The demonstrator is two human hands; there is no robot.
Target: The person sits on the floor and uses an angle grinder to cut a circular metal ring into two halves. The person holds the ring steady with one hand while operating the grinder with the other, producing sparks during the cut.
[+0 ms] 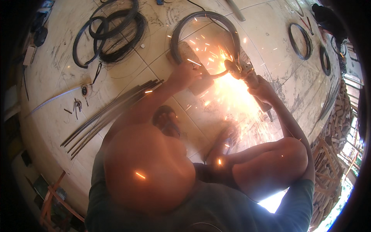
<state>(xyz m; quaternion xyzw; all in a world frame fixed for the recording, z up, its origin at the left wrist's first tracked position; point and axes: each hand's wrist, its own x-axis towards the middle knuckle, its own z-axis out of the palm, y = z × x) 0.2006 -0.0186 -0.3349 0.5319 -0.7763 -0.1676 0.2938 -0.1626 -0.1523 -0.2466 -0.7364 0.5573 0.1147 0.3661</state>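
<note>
Right hand (pixel 262 91) grips an angle grinder (pixel 250 78) above the tiled floor (pixel 276 23), sparks (pixel 241 102) streaming off it; the left hand (pixel 185 76) curls beside a block (pixel 201 86) near a black wire coil (pixel 205 14), though glare makes its hold hard to tell.

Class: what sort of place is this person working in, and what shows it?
Probably a metalworking workshop: an angle grinder throws sparks, and coils of dark wire and long thin rods lie on the tiled floor.
</note>
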